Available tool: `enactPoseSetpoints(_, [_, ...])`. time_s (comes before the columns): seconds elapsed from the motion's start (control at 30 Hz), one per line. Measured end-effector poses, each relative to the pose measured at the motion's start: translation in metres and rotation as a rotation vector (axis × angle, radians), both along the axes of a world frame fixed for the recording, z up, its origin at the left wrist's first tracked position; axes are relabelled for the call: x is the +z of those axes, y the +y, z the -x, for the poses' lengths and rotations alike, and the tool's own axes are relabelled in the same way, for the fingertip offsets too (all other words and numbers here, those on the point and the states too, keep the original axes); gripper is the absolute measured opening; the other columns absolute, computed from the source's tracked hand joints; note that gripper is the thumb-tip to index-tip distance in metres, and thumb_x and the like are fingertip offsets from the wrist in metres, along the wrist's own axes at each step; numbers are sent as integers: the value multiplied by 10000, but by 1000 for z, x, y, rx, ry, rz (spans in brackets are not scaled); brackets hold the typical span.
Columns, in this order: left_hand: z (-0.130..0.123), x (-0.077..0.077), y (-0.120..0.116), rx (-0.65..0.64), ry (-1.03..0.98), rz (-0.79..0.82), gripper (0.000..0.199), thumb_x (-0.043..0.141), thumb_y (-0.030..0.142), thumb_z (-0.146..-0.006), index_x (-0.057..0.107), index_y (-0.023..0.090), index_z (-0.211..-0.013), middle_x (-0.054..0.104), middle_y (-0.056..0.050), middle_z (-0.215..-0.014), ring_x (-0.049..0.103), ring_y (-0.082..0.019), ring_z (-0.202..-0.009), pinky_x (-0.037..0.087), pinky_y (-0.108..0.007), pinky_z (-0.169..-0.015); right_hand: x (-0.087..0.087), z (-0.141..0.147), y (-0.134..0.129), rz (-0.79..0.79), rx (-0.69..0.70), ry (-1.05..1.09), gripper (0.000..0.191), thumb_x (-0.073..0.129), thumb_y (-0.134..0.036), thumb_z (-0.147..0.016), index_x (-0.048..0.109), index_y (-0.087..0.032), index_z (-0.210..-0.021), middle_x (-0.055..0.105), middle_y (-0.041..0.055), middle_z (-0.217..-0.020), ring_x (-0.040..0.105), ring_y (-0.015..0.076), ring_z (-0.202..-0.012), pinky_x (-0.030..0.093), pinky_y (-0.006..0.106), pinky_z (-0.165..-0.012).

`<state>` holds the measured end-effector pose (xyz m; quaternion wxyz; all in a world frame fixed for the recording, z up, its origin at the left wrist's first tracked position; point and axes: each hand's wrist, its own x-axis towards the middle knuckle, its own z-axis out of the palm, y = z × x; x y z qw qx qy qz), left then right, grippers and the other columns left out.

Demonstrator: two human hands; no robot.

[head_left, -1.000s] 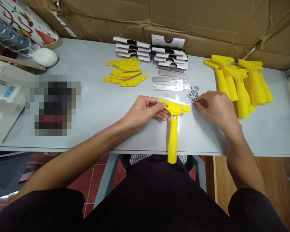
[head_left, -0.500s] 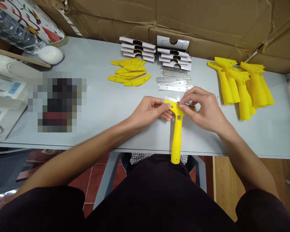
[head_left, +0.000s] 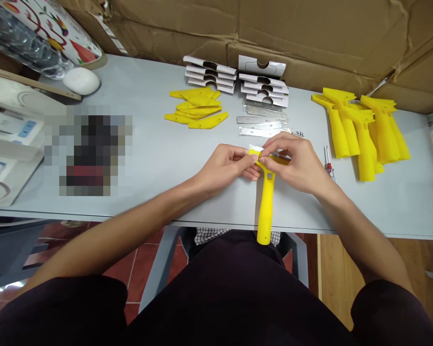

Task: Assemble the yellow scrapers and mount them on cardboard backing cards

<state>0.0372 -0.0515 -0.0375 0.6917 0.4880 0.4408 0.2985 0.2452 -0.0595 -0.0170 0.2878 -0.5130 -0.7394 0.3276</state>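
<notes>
A yellow plastic scraper handle (head_left: 264,206) points toward me, its lower end past the table edge. My left hand (head_left: 231,166) is closed on the left end of its wide head. A metal blade (head_left: 255,148) shows along the head's far edge. With thumb and index finger pinched together, my right hand (head_left: 292,161) presses on the head close to my left thumb; anything small between those fingertips is hidden. Beyond my hands lie flat metal blades (head_left: 260,130), some in clear wrapping. Several small screws (head_left: 299,134) sit just past my right knuckles.
Yellow flat plates (head_left: 198,110) are piled at the back left of centre. White cards with cut-outs (head_left: 263,86) stand behind the blades. More yellow handles (head_left: 364,129) lie at the right, near a screwdriver (head_left: 329,166). A cardboard wall (head_left: 310,43) borders the back.
My right fingertips have slid left along the scraper head toward my left thumb. The right hand's shift has uncovered the screws and the screwdriver. My left hand keeps its hold.
</notes>
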Motion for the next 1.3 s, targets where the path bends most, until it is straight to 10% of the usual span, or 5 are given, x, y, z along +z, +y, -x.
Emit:
enactPoseSetpoints(0.43, [0, -4, 1, 51, -35, 64, 226, 773, 304, -980, 820, 110, -873, 849, -143, -908, 810, -188, -765, 676, -336, -848, -1, -38, -17, 274, -192, 270, 300, 791, -373, -938, 732, -216, -1186, 809, 64, -966, 779, 229, -869, 647, 419, -835])
enactPoseSetpoints(0.6, [-2, -5, 0, 80, -51, 63, 211, 765, 277, -980, 810, 108, -863, 838, -121, -864, 803, -176, -729, 678, -337, -829, -11, -44, -19, 500, -184, 466, 296, 853, -456, -921, 762, -201, -1042, 749, 17, -691, 706, 178, -619, 598, 374, -652])
enactPoseSetpoints(1.3, [-1, -1, -1, 63, -6, 70, 200, 766, 281, -985, 819, 122, -875, 848, -118, -881, 802, -171, -734, 675, -316, -820, -20, -44, -20, 644, -193, 675, 272, 949, -384, -831, 816, -201, -982, 796, 38, -796, 766, 187, -668, 684, 371, -684])
